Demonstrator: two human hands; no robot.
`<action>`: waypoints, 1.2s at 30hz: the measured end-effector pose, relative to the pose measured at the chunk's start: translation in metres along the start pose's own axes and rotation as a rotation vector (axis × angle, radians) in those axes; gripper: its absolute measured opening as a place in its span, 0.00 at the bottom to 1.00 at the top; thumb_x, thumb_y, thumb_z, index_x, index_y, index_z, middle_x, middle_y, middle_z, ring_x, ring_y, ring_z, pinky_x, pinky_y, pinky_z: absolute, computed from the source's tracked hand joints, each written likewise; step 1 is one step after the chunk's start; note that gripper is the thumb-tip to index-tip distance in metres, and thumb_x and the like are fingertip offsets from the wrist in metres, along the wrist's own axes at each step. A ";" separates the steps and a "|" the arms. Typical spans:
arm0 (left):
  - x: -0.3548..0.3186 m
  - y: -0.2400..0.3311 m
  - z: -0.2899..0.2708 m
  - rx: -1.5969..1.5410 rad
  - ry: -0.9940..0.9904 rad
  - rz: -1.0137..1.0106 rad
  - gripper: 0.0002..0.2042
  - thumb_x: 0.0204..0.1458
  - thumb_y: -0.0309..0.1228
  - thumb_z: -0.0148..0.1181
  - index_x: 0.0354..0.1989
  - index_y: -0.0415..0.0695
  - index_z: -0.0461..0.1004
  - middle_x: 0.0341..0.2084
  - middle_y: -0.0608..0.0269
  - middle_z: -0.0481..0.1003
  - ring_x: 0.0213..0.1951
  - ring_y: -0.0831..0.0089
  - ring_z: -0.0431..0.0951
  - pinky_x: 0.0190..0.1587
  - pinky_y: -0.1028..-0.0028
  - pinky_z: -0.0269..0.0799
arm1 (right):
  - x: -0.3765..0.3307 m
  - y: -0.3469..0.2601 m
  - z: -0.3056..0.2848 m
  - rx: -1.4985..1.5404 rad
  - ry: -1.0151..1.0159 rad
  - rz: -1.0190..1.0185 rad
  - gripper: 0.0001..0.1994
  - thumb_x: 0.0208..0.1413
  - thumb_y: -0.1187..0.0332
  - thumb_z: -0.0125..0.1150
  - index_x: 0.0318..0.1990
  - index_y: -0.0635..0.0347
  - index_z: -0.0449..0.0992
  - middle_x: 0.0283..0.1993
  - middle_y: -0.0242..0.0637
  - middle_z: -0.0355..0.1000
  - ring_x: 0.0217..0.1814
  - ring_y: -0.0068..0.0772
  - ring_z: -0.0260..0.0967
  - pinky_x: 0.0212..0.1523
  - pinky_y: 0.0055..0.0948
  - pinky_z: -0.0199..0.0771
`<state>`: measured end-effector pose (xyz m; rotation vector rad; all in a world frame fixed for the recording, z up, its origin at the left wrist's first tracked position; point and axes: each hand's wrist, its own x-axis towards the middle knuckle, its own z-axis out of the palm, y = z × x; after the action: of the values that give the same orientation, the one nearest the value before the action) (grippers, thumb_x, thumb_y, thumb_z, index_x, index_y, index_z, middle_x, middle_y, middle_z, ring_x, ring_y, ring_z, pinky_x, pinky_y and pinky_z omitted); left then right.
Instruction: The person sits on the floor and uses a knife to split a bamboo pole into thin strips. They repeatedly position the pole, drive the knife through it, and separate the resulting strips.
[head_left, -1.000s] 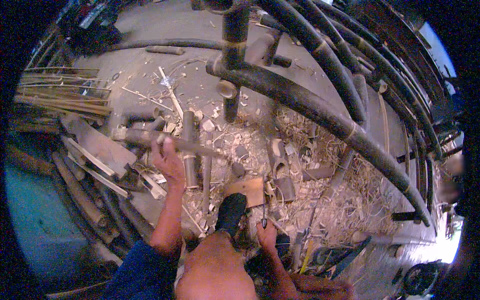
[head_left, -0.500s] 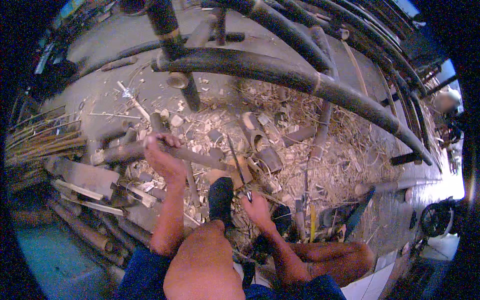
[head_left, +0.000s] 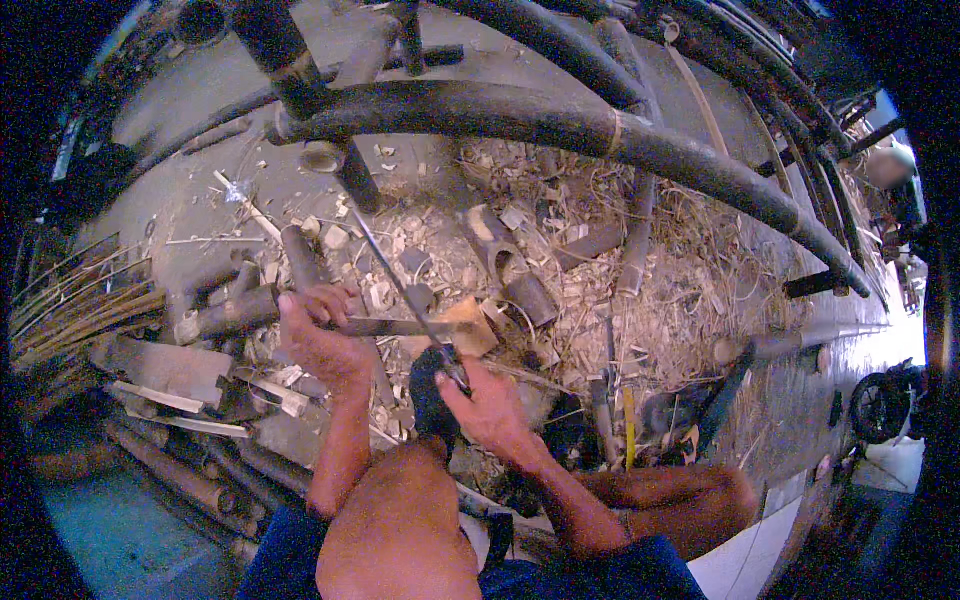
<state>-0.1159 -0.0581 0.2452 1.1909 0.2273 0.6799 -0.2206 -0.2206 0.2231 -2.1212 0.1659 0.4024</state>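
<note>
My left hand [head_left: 325,330] is closed around one end of a brown bamboo strip [head_left: 395,327]. The strip's other end lies over a yellowish wooden block [head_left: 475,328] among the shavings. A long-bladed knife [head_left: 400,280] is gripped in my right hand [head_left: 485,405], its blade slanting up and to the left across the strip. Whether the blade touches the strip, I cannot tell. Behind the block lie short cut bamboo tubes [head_left: 530,300]. My dark-covered foot [head_left: 432,395] is just in front of the block.
Thick bamboo poles [head_left: 480,110] joined into a frame stand beyond the work spot. Chips and shavings [head_left: 660,300] cover the floor. Thin sticks [head_left: 90,310] and stacked bamboo lengths [head_left: 180,470] lie at left. A yellow-handled tool [head_left: 628,430] is at right, a wheel [head_left: 880,408] farther off.
My right hand has moved up and left, and the knife blade now leans farther left, over the bamboo strip. The strip in my left hand lies more level than before.
</note>
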 end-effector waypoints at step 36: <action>-0.012 0.007 0.013 0.427 0.079 0.108 0.17 0.62 0.43 0.44 0.40 0.40 0.70 0.32 0.60 0.77 0.27 0.80 0.63 0.33 0.76 0.59 | 0.047 0.054 0.034 -0.267 0.172 -0.128 0.17 0.55 0.58 0.59 0.43 0.63 0.72 0.31 0.58 0.74 0.32 0.63 0.72 0.34 0.56 0.72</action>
<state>-0.1210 -0.0739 0.2538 1.5935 0.3902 0.7981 -0.1991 -0.2199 0.1467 -2.4147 0.0769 0.1727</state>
